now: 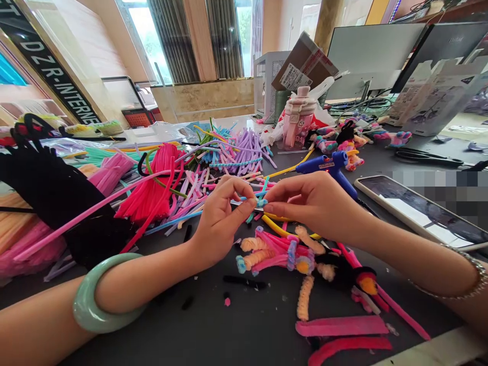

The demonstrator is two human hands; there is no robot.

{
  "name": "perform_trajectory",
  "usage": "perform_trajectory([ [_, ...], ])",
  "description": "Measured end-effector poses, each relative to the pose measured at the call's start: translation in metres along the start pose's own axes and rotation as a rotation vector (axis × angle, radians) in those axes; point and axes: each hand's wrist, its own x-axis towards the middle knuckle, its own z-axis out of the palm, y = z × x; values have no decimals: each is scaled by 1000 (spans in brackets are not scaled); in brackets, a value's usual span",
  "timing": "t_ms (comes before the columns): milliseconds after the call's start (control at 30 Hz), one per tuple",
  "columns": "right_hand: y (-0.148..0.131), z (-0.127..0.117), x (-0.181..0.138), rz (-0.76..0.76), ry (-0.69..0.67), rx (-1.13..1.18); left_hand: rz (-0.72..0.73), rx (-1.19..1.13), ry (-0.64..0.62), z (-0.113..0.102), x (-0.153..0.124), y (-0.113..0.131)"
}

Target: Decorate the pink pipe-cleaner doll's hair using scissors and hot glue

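Observation:
My left hand (223,213) and my right hand (310,201) meet above the dark table (213,330), fingertips pinched together on a short light-blue pipe cleaner piece (260,202). A pale green bangle (101,295) circles my left wrist and a thin silver bracelet (473,277) my right. Just below the hands lies a small pipe cleaner figure (282,254) in pink, blue and orange, with a second black and pink one (354,279) beside it.
Heaps of pipe cleaners cover the left and middle: black (53,193), pink (152,188), purple (247,150). A blue glue gun (330,165) lies behind my right hand, a phone (415,208) to its right, scissors (427,156), a pink bottle (297,119), monitors and boxes behind.

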Motion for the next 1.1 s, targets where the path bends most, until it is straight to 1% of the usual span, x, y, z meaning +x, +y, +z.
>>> perform_trajectory([
  [167, 1, 1, -1, -34, 32, -35, 12, 61, -12, -1, 1, 1],
  [367, 0, 1, -2, -102, 68, -146, 51, 80, -35, -1, 1, 0],
  [467, 0, 2, -3, -106, 70, -134, 96, 111, -47, -1, 0, 0],
  [633, 2, 4, -4, -101, 85, -120, 180, 239, -55, -2, -4, 4],
  [900, 1, 4, -5, -134, 93, -216, 205, 334, -57, -2, -4, 7],
  [1100, 0, 3, -6, -164, 94, -276, 208, 346, -64, -2, -4, 8],
])
